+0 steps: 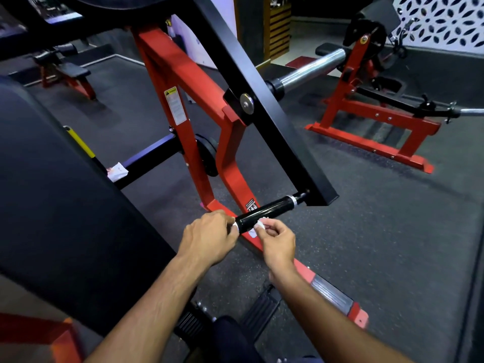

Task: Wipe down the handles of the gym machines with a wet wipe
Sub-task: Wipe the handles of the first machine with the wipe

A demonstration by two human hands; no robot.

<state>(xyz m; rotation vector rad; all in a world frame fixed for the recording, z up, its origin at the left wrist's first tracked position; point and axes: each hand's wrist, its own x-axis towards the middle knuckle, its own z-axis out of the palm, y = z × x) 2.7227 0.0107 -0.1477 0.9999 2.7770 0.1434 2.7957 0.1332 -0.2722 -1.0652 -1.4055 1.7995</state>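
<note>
Gripping the near end of the black handle (264, 214), the left hand (209, 238) has its fingers curled around the bar, with a sliver of white showing at its fingertips. The right hand (277, 243) pinches a small white wet wipe (258, 227) between thumb and forefinger and holds it against the underside of the same handle, just beside the left hand. How much of the wipe wraps the bar is hard to tell, since the fingers cover most of it.

The handle is a glossy black cylinder with a pale ring near its far end, where it joins a thick black lever arm (251, 85) that slants up and away across the view. That arm pivots on a silver bolt fixed to the red frame (183, 82) of the machine, which carries a white warning label on its upright. A chrome weight sleeve (311, 69) juts out behind the arm.

To the left, a large black pad (52, 205) fills the near side. Beyond its edge, a second crumpled white wipe (117, 172) rests on a black crossbar. A second red machine (366, 121) stands well apart on the right, on the dark rubber floor (366, 231). A white patterned wall panel (442, 22) shows at the top right corner.
</note>
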